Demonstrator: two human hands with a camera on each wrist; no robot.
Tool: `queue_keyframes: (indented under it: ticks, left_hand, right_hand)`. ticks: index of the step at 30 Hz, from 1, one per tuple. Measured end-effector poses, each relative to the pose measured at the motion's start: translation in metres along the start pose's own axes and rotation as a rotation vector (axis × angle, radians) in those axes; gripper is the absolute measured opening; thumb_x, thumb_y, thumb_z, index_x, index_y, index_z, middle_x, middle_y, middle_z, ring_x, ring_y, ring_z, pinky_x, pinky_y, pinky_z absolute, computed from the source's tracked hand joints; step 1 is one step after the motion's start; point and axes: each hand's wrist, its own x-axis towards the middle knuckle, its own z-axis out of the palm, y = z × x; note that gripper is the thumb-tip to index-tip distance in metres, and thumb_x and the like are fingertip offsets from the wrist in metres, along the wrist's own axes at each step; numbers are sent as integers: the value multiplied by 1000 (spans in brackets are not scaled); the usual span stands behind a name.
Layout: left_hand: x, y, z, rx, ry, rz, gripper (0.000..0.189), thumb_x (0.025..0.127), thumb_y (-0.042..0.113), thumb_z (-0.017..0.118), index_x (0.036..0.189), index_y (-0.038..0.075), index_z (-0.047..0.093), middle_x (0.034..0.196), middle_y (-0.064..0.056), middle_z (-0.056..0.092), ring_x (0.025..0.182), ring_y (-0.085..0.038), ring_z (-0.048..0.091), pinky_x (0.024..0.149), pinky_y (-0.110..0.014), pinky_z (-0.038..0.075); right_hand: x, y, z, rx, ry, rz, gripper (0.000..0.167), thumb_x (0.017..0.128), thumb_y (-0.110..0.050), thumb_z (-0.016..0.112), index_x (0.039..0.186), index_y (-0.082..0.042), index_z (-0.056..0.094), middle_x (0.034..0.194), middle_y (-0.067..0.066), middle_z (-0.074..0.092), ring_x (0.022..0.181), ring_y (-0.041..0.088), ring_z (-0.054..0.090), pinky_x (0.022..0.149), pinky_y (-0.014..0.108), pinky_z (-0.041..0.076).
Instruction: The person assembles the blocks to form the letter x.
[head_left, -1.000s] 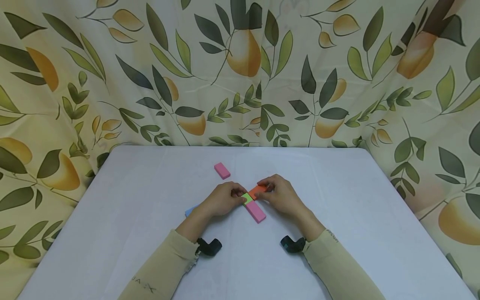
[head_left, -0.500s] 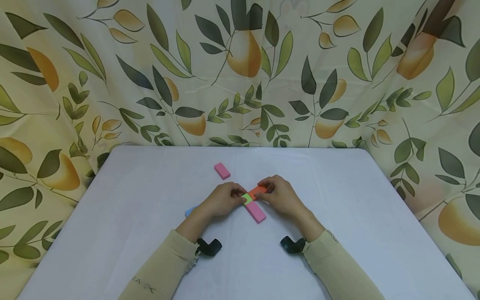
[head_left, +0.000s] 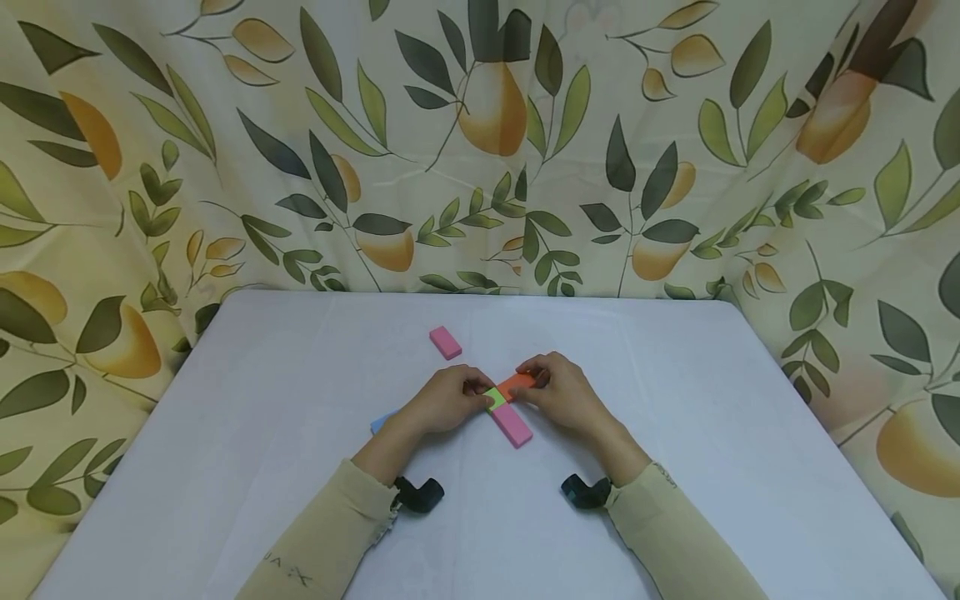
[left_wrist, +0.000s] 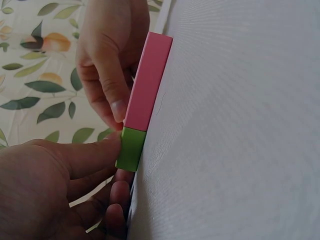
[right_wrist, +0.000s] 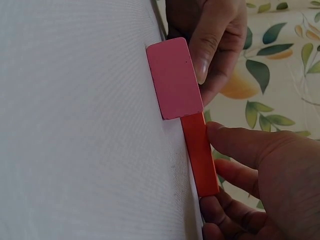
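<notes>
Near the middle of the table, my left hand (head_left: 446, 400) pinches a small green block (head_left: 495, 399) between thumb and fingers. My right hand (head_left: 564, 395) grips an orange block (head_left: 515, 385) by its sides. A long pink block (head_left: 512, 426) lies end to end with the green block (left_wrist: 131, 149), as the left wrist view shows. The orange block (right_wrist: 201, 155) meets the corner where green and pink join, and all three lie flat, touching. Part of the green block is covered by my left thumb.
Farther back on the white table (head_left: 645, 350) lies a second pink block (head_left: 446, 342), apart from the others. A blue block (head_left: 381, 422) is mostly hidden behind my left wrist. A patterned curtain (head_left: 480, 208) hangs behind the table's far edge.
The head view has shifted very slightly. Both hands and all the blocks stay in the same places, with the same grips.
</notes>
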Motion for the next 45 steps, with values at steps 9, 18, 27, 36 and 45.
queue_keyframes:
  ticks: [9, 18, 27, 36, 45]
  left_hand:
    - [-1, 2, -1, 12, -5, 9, 19, 97, 23, 73, 115, 18, 76, 95, 1, 64, 91, -18, 56, 81, -33, 46]
    - [-1, 0, 1, 25, 6, 24, 20, 97, 22, 73, 116, 16, 76, 94, 1, 64, 90, -16, 57, 81, -33, 47]
    - [-2, 0, 1, 33, 10, 21, 20, 98, 24, 72, 117, 17, 76, 95, 2, 65, 91, -17, 57, 83, -33, 47]
    - [-2, -1, 1, 28, 16, 3, 21, 98, 25, 73, 117, 18, 76, 96, 2, 65, 92, -18, 57, 83, -34, 47]
    - [-1, -2, 2, 49, 15, 21, 22, 98, 26, 72, 119, 18, 75, 98, 3, 65, 93, -17, 57, 84, -34, 48]
  right_hand:
    - [-2, -1, -1, 18, -2, -7, 36, 87, -28, 84, 118, -12, 73, 102, 6, 63, 92, 22, 57, 78, 33, 48]
    - [-1, 1, -1, 20, -7, -33, 36, 87, -29, 85, 117, -12, 73, 101, 5, 65, 90, 20, 58, 77, 33, 48]
    - [-1, 1, -2, 9, -7, -44, 37, 87, -30, 85, 118, -13, 73, 101, 6, 63, 90, 21, 58, 77, 34, 48]
    - [-1, 1, -5, 11, -1, -44, 39, 87, -33, 84, 119, -13, 73, 107, 8, 61, 92, 22, 59, 72, 33, 50]
    - [-3, -4, -8, -48, 16, -46, 42, 87, -37, 84, 122, -16, 73, 111, 5, 62, 101, 23, 60, 83, 35, 49]
